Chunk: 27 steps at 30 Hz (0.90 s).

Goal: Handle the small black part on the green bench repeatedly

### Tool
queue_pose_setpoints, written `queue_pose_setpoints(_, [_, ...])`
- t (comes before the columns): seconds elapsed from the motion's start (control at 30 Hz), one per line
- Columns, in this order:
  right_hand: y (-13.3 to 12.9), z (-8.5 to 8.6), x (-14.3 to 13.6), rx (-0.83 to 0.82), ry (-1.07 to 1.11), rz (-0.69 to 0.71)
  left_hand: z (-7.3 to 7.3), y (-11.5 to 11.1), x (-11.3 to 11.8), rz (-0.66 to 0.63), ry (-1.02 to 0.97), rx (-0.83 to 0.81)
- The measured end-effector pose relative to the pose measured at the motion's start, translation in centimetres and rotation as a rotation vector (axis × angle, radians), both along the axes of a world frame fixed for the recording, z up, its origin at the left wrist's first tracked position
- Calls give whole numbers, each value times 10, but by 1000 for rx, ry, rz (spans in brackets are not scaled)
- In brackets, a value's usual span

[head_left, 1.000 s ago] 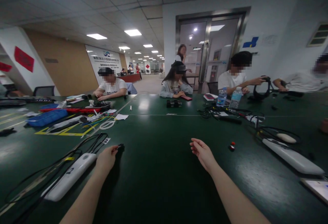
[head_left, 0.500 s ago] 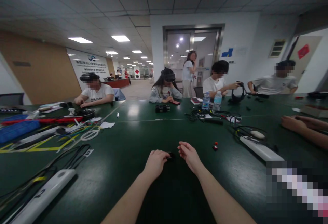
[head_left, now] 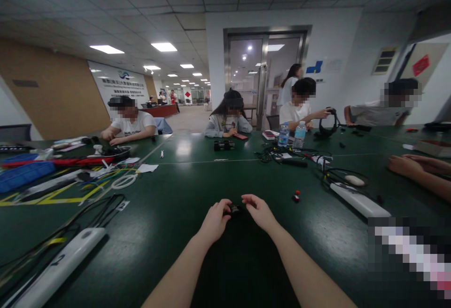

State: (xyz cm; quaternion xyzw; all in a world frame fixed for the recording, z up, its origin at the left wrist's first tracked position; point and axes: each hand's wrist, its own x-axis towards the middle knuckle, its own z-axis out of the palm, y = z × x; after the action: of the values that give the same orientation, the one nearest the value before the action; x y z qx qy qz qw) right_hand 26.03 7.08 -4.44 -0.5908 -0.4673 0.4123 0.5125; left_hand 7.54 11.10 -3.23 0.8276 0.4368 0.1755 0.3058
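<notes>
A small black object (head_left: 236,210) rests low over the dark green table (head_left: 169,261) in front of me; its kind is too dark to make out. My left hand (head_left: 214,219) grips its left side between thumb and fingers. On the other side, my right hand (head_left: 260,213) is bent inward with its fingers apart and nothing in them, its fingertips close to the object. Farther right stands a small black item with a red-orange top (head_left: 296,196).
White power strips lie at left (head_left: 66,263) and right (head_left: 357,200), with cables. Two water bottles (head_left: 299,135) and a black cylindrical item (head_left: 224,145) stand farther back. A blue tray (head_left: 28,176) is at far left. Other people sit around; a co-worker's hands (head_left: 407,167) rest at right.
My right hand has moved slightly left toward the black object, and more of the object now shows between my hands. A standing person in the background has moved right.
</notes>
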Motion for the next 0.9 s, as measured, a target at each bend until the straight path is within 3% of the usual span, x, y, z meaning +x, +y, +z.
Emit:
queue_pose_setpoints(0.47, [-6, 11, -9, 71, -503, 288, -9, 6, 0, 18, -131, -72])
queue_pose_setpoints(0.9, [-8, 15, -10, 23, -505, 295, -5, 6, 0, 59, -154, -152])
